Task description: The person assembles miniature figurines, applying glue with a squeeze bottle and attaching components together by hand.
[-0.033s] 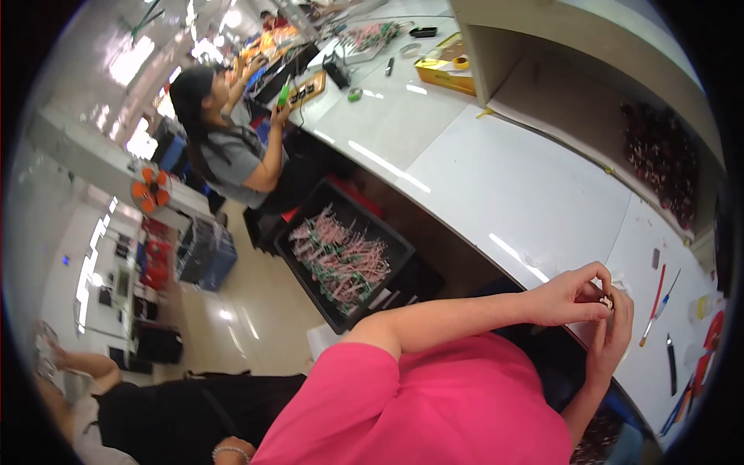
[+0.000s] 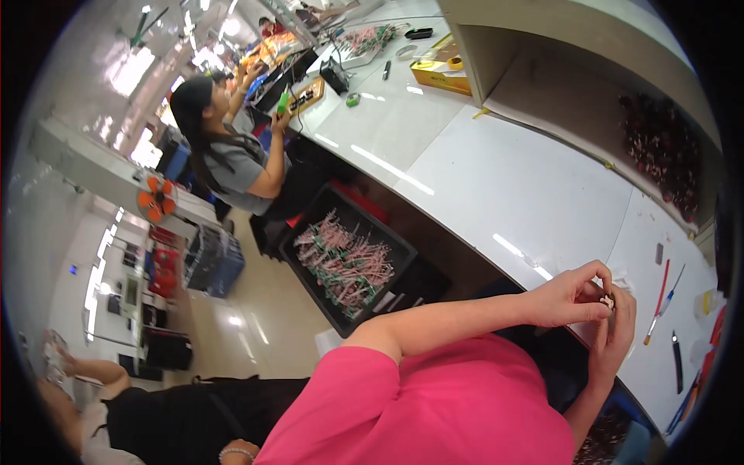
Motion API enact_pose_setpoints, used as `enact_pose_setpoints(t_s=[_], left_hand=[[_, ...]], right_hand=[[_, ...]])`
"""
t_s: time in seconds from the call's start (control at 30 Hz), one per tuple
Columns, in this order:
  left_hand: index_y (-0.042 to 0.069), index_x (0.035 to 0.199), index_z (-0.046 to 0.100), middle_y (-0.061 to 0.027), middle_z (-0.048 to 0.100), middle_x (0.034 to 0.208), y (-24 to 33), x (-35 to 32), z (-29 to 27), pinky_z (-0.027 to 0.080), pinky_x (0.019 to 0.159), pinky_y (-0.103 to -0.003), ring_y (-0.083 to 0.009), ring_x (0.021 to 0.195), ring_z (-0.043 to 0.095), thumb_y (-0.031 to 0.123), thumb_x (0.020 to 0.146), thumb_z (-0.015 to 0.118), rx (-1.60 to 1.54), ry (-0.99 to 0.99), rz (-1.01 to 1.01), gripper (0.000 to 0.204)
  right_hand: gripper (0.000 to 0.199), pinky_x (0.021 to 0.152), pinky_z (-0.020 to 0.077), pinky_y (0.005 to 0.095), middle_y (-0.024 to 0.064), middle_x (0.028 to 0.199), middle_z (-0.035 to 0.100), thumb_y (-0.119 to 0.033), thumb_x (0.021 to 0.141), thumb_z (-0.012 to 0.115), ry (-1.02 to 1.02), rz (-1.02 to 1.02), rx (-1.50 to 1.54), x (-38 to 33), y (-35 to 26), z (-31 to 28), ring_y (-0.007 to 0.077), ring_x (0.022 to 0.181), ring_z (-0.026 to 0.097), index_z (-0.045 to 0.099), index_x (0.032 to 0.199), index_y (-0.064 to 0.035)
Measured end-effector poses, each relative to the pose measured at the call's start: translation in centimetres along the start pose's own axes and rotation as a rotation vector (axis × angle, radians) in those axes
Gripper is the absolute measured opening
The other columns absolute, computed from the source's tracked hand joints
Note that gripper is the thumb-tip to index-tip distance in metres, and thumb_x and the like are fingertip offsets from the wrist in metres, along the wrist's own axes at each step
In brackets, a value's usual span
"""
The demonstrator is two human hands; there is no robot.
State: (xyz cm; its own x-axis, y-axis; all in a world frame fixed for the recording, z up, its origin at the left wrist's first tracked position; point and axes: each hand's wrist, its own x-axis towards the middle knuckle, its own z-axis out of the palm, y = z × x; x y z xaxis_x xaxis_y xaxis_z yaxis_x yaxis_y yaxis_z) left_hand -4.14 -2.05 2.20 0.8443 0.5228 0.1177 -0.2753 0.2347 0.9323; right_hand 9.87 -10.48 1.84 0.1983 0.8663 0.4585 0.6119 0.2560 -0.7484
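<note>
My left hand [image 2: 580,293] reaches across from the pink sleeve, its thumb and forefinger pinched on a small pale and dark part [image 2: 607,302]. My right hand [image 2: 614,335] comes up from below and closes on the same part from the other side. The fingers cover most of it, so its kind cannot be made out. Both hands are together over the near edge of the white worktable [image 2: 527,178]. Beside them on the table, a crumpled white scrap [image 2: 620,279] is partly hidden by the fingers.
Right of my hands lie a brush [image 2: 653,322], a blue-handled thin tool [image 2: 668,298] and a black knife [image 2: 677,363]. A shelf [image 2: 573,101] holds many dark red parts. A black crate [image 2: 349,263] of pink and green wires stands left. A co-worker [image 2: 240,163] sits beyond; another person [image 2: 186,411] is lower left.
The whole view has shifted slightly, as from a small head movement. Both hands keep the same pinch on the small part.
</note>
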Motion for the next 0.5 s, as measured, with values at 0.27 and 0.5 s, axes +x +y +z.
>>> enact_pose_setpoints(t_s=[0.27,0.5], left_hand=[[0.005,0.107,0.04,-0.0078,0.06,0.09,0.0,1.2,0.5,0.048,0.079,-0.027,-0.0119,0.086,0.058,0.007,0.084,0.062,-0.035,0.054,-0.044,0.032],[0.004,0.108,0.042,-0.0104,0.062,0.09,0.2,0.7,0.7,0.051,0.081,-0.03,-0.0152,0.086,0.061,0.008,0.083,0.063,0.105,0.11,-0.066,0.033]], right_hand=[[0.029,0.083,0.0417,0.0378,0.0166,0.1,0.054,-0.013,0.084,0.048,-0.084,0.078,-0.011,0.7,0.3,-1.3,0.0326,0.094,0.053,0.053,0.107,0.0022],[0.031,0.082,0.0417,0.0376,0.0163,0.101,0.054,-0.021,0.09,0.049,-0.105,0.101,0.023,0.4,0.5,-1.0,0.0306,0.094,0.053,0.053,0.109,0.0032]])
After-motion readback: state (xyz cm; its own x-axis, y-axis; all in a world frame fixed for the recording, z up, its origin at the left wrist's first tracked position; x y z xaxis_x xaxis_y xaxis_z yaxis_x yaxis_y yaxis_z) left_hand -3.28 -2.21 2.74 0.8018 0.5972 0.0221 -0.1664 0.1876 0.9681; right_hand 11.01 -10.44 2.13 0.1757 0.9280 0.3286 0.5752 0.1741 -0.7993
